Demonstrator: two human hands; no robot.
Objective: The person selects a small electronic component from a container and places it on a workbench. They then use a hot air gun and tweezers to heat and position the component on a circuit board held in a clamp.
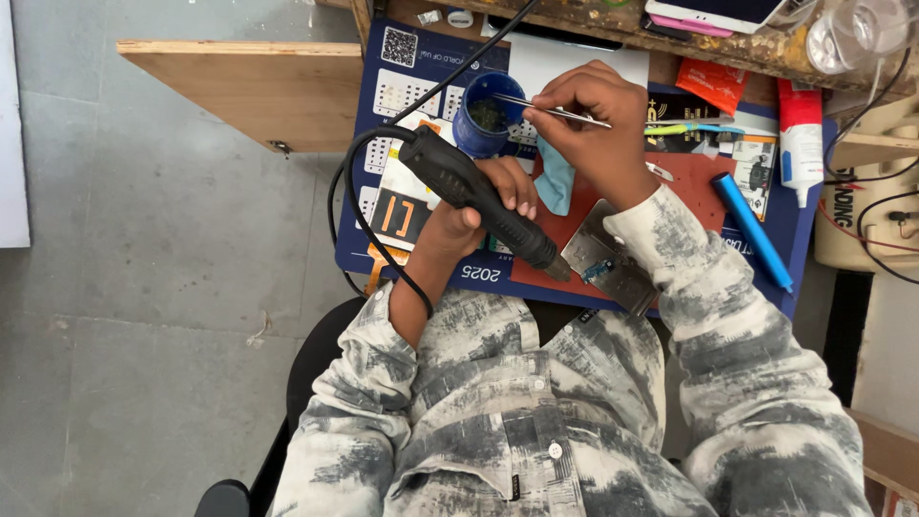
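1. Left hand (469, 215) grip is wrapped tight around the black hot-air tool (483, 201); the nozzle hangs just above the metal plate (603, 258), not touching as far as I can tell.
2. Right hand (593, 120) grip pinches the tweezers (550, 110); their tips sit in the small blue tub (486, 120), just beyond the left grip.
3. A small board piece on the plate lies untouched; judged early stage, heating not yet applied.
4. Further right of the right grip: a blue pen-shaped tool (751, 230) and a white bottle (799, 144) on the counter mat (804, 249).
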